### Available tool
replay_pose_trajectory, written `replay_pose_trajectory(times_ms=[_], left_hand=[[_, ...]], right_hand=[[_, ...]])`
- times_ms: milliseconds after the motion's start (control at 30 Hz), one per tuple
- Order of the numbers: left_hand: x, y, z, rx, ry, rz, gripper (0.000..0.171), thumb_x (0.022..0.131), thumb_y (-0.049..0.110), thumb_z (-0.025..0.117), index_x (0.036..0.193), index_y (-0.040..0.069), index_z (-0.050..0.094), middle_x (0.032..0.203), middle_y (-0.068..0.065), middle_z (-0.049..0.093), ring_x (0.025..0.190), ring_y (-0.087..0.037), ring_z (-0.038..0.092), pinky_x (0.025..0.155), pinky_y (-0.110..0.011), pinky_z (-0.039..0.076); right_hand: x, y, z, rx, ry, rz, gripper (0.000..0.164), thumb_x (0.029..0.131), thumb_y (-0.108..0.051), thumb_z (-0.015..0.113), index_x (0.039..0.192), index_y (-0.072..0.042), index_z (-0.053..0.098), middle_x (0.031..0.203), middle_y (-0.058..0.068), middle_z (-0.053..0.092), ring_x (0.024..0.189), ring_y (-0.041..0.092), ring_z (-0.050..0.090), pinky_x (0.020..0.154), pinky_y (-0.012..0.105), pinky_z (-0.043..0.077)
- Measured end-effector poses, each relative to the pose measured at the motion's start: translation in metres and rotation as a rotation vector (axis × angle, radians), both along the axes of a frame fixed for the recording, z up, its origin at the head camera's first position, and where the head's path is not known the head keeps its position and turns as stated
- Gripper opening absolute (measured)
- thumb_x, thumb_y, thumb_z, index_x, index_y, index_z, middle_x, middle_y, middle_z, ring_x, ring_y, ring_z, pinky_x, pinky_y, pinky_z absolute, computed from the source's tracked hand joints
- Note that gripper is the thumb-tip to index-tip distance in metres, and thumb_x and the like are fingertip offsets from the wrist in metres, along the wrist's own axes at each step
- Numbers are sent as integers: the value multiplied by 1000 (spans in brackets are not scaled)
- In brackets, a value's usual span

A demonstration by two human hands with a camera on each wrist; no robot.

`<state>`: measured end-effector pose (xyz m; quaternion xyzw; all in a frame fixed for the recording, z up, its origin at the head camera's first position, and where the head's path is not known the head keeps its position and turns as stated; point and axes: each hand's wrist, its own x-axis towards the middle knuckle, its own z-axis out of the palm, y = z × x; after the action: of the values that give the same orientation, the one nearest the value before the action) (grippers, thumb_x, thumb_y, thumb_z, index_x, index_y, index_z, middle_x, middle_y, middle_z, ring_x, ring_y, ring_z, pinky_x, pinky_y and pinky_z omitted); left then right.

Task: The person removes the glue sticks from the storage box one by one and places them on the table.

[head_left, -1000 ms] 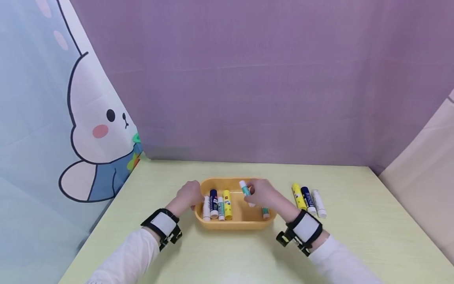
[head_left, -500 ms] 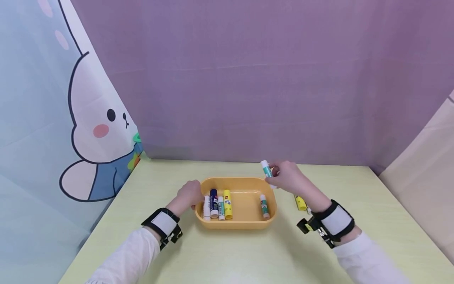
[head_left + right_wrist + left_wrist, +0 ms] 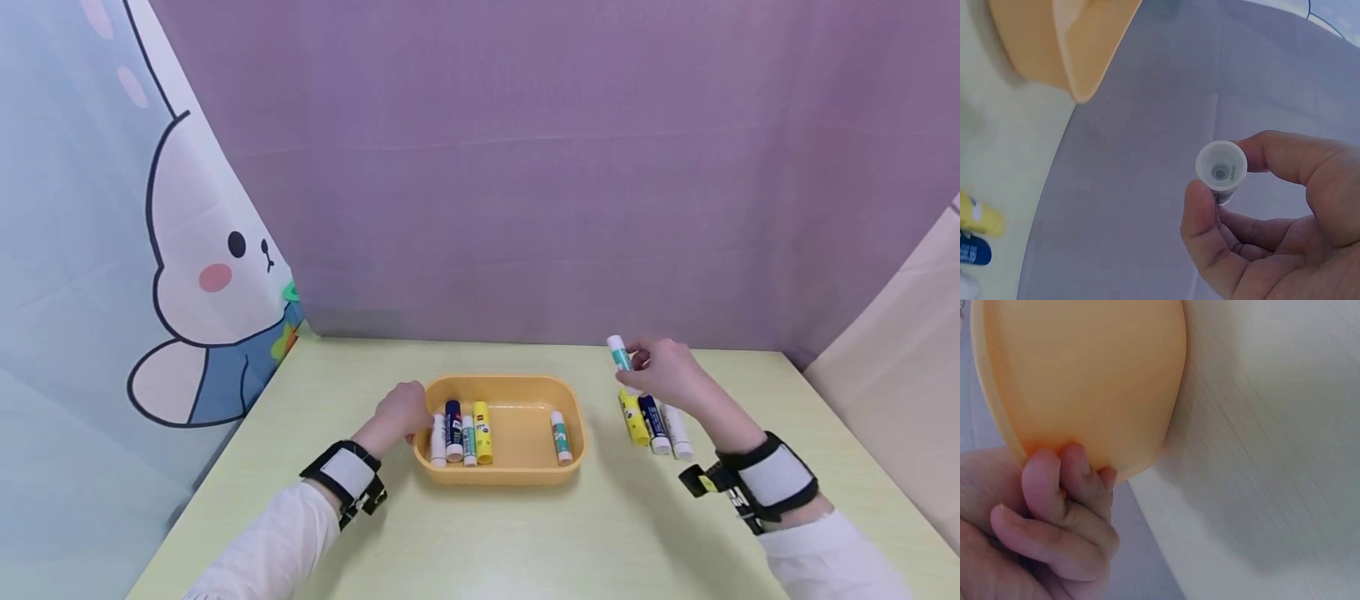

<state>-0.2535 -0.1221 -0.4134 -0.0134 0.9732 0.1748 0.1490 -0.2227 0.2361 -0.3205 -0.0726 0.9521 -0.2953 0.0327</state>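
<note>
Clock taken from the centre of the orange-yellow, round-cornered plastic tray (image 3: pixel 504 477), 12 being the far side. My left hand (image 3: pixel 405 408) grips its 9 o'clock end, fingers curled at the rim. My right hand (image 3: pixel 670 372) pinches a white-and-teal capped plastic tube (image 3: pixel 620 353) between thumb and fingers, tilted, at 2 o'clock outside the tray.

Tally inside. Towards 9 o'clock: slim white tube (image 3: pixel 438 439), navy tube with pale end (image 3: pixel 453 432), small teal-banded tube (image 3: pixel 469 442), bright yellow tube (image 3: pixel 482 433). Near 4 o'clock: a lone teal-and-white tube (image 3: pixel 561 439).

Outside, at 3 o'clock on the pale wood-grain table (image 3: pixel 495 542), side by side: outer yellow tube (image 3: pixel 634 419), outer navy tube (image 3: pixel 654 425), outer white tube (image 3: pixel 677 432).

Progress, my judgement: partway. Three look placed in the outside row; the held one is not yet set down. The lone tube may be left to handle; whether the 9 o'clock four are finished, I can't tell.
</note>
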Motion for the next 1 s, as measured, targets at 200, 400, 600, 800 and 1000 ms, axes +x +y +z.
replay_pose_trajectory(times_ms=[200, 400, 600, 800, 1000], left_hand=[[1, -1, 1, 9, 3, -3, 17, 84, 8, 62, 95, -4, 58, 63, -9, 60, 42, -15, 57, 37, -21, 44], [1, -1, 0, 4, 6, -3, 17, 84, 8, 62, 95, -4, 58, 61, -9, 61, 42, -15, 57, 37, -21, 44], [-1, -1, -2, 1, 7, -3, 17, 84, 9, 63, 95, -3, 58, 61, -9, 61, 42, -15, 58, 37, -21, 44], [-2, -2, -3, 7, 3, 0, 17, 84, 9, 63, 94, -3, 58, 63, -9, 60, 43, -15, 58, 38, -21, 44], [-1, -1, -2, 10, 2, 1, 17, 84, 9, 63, 95, -3, 58, 64, -9, 60, 44, -15, 58, 38, -21, 45]], right_hand=[[1, 23, -10, -29, -14, -20, 51, 84, -18, 66, 122, 12, 49, 93, 17, 59, 72, 18, 61, 59, 28, 53], [4, 43, -24, -17, 19, -44, 49, 83, -14, 65, 118, 17, 49, 84, 14, 57, 65, 15, 58, 56, 30, 55], [3, 63, -37, -5, -29, -79, 53, 85, -16, 63, 121, 18, 46, 87, 16, 56, 65, 17, 61, 58, 31, 55], [-2, 84, -54, -24, -78, -128, 53, 85, -16, 62, 120, 20, 44, 92, 23, 58, 66, 17, 62, 59, 31, 55], [-7, 99, -74, -47, -125, -168, 53, 84, -15, 62, 120, 21, 44, 98, 29, 58, 66, 17, 64, 62, 34, 57]])
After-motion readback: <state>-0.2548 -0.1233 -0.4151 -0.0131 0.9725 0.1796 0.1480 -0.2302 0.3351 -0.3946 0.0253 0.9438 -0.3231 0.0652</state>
